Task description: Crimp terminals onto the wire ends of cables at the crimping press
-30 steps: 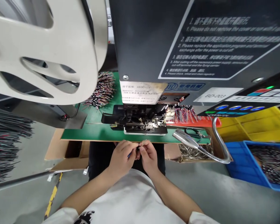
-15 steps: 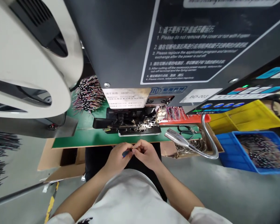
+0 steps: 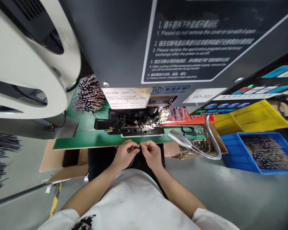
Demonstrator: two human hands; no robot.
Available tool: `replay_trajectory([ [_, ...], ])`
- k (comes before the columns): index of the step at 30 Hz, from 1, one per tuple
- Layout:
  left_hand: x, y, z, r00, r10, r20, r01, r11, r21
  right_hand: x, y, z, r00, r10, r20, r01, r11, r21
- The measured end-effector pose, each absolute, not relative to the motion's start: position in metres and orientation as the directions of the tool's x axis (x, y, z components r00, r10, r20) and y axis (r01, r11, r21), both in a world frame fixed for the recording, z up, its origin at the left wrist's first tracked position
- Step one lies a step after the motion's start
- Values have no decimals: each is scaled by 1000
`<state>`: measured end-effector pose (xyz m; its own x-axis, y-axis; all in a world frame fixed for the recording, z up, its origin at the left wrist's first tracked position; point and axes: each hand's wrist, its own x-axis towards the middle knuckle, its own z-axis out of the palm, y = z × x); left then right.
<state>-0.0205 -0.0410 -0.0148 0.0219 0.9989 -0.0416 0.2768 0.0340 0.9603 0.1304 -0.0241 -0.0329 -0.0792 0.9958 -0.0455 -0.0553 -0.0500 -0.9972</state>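
Note:
My left hand and my right hand meet just in front of the bench edge, above my lap. Both pinch, thumb against fingers, at thin wires whose dark and blue strands hang below the left fingertips. A short bit bridges the small gap between the two hands; its exact shape is too small to make out. Straight ahead of the fingers is the crimping head of a dark grey machine, touched by neither hand.
A wire bundle lies on the green bench at left. On the right are a red tray of wires, scissors, a flexible lamp, a blue bin and a yellow bin. A white reel stands upper left.
My fingertips have drawn slightly apart, opening a small gap with the wires showing in it. Both hands have come up a little closer to the bench edge. The view has shifted slightly.

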Motion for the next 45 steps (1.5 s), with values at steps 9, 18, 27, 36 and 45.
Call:
replay_trajectory([
  [9,-11,-46,-18,-98,993,-70,255,93,962,123,-27,-41,-175,980,-98,-256,-142,-956],
  [18,-20,-31,22,258,951,-172,420,50,906,147,-1,-6,-373,928,21,-99,-17,-995],
  [27,-18,-11,29,423,859,-287,-10,321,947,155,5,8,-432,901,45,-136,-15,-991],
  [36,14,-11,7,130,985,-117,-60,125,990,145,12,8,-150,985,-83,-80,-96,-992],
  [45,15,-12,-4,98,995,-32,41,28,999,144,16,6,-147,988,41,-55,33,-998],
])
